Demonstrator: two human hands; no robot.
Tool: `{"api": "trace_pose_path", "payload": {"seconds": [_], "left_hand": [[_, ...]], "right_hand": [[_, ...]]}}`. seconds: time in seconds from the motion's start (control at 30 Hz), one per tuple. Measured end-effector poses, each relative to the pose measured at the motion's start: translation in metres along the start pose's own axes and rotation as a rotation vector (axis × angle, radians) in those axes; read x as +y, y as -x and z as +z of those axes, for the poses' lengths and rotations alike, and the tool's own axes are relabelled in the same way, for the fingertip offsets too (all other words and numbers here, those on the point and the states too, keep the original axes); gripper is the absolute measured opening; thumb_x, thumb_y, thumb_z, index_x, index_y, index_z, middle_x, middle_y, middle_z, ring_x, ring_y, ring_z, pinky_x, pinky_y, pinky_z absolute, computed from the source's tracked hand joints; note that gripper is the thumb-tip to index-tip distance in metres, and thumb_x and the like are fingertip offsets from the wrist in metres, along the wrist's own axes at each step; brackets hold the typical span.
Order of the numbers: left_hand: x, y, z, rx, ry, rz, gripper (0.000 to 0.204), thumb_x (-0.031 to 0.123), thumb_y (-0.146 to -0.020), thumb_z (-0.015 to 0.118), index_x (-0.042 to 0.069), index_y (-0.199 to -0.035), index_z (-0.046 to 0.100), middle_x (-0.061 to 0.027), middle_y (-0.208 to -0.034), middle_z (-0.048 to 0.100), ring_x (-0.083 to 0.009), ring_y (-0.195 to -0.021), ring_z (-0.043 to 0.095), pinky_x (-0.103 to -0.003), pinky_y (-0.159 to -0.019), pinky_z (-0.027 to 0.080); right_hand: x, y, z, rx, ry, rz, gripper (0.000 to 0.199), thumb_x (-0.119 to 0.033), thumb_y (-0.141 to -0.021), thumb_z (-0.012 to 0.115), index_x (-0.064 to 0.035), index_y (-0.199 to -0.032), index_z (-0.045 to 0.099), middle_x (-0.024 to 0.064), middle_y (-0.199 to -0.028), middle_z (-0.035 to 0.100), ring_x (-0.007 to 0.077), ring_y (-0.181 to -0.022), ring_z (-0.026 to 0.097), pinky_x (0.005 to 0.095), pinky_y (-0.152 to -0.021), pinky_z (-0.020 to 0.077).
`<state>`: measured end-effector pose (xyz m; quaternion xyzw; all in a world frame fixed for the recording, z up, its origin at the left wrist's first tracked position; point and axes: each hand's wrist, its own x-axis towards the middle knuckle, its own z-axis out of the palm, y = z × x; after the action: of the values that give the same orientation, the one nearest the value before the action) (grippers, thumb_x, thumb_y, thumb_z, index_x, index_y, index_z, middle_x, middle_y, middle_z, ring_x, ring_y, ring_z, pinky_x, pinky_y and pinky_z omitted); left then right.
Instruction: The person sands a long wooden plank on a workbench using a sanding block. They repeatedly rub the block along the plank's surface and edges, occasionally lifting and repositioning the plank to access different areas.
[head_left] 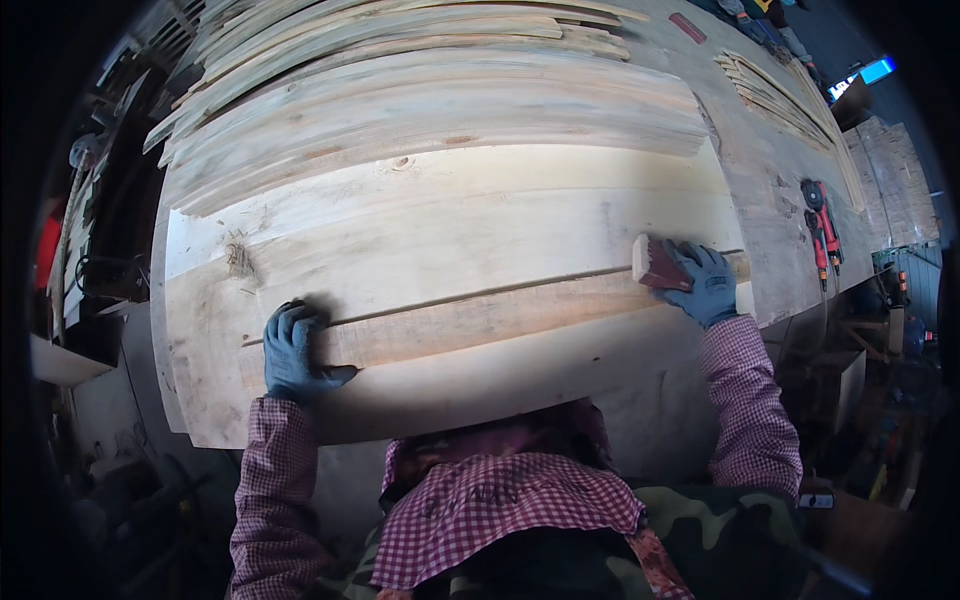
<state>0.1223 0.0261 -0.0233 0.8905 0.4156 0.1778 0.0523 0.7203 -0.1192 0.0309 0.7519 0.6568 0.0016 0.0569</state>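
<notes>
A narrow wooden plank lies across a wide pale board in front of me. My left hand, in a blue-grey work glove with dark fingertips, grips the plank near its left end, thumb at the near edge and fingers at the far edge. Near the right end, my right hand, gloved likewise, is closed round a sanding block with a pale wooden end and dark red sides. The block rests at the plank's upper surface; its underside is hidden.
Stacked boards and strips lie at the back of the table. A bundle of shavings or twine sits at left. Two red-and-black power tools with cords lie at right, near thin wooden strips. Another person shows at the far right.
</notes>
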Motion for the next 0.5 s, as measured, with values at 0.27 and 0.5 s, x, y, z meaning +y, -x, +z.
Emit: {"api": "trace_pose_path", "payload": {"seconds": [0.27, 0.5], "left_hand": [[-0.009, 0.001, 0.004, -0.006, -0.01, 0.033, 0.079, 0.042, -0.048, 0.086, 0.008, -0.114, 0.057, -0.0164, -0.122, 0.056, -0.0402, -0.12, 0.049, -0.051, -0.101, 0.041], [-0.001, 0.002, -0.001, -0.023, -0.002, -0.019, 0.08, 0.04, -0.048, 0.088, 0.009, -0.115, 0.057, -0.0151, -0.125, 0.055, -0.0394, -0.123, 0.048, -0.051, -0.104, 0.039]], "right_hand": [[-0.3, -0.051, -0.032, -0.069, -0.259, -0.605, 0.08, -0.076, -0.076, 0.06, -0.0313, -0.142, 0.053, 0.0084, -0.124, 0.055, 0.0277, -0.12, 0.048, 0.0486, -0.11, 0.0323], [-0.139, -0.025, 0.006, 0.232, -0.158, -0.372, 0.082, -0.066, -0.067, 0.074, -0.0275, -0.138, 0.058, 0.0098, -0.125, 0.056, 0.0297, -0.116, 0.052, 0.0493, -0.102, 0.0412]]}}
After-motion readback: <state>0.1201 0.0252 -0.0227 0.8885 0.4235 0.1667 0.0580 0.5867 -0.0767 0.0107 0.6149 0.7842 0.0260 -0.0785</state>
